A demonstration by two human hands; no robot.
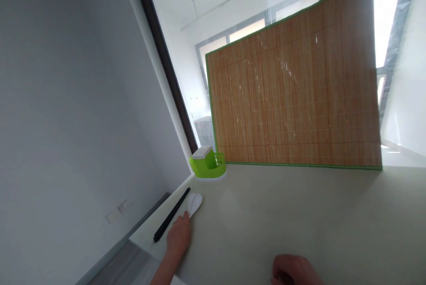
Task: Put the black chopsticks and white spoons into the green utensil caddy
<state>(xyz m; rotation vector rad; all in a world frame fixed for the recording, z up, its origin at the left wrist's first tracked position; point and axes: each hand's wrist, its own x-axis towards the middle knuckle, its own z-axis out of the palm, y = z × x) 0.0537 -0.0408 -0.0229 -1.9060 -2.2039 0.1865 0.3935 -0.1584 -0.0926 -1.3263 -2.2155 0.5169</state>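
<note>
White spoons (194,203), overlapping, lie on the left part of the table with their bowls pointing away from me. My left hand (179,234) has its fingers closed around their handle end, which it mostly hides. Just left of the spoons rests a bundle of black chopsticks (172,214), untouched, along the table's left edge. At the bottom of the view, my right hand (294,269) is cut off by the frame. Its fingers are curled in with nothing visible in them, and it sits apart from the other things.
A green basket with a white base (208,172) stands at the far left corner of the table (282,205). Behind it, a bamboo mat (296,85) with green edging is upright against the window. A grey wall (83,120) rises at left.
</note>
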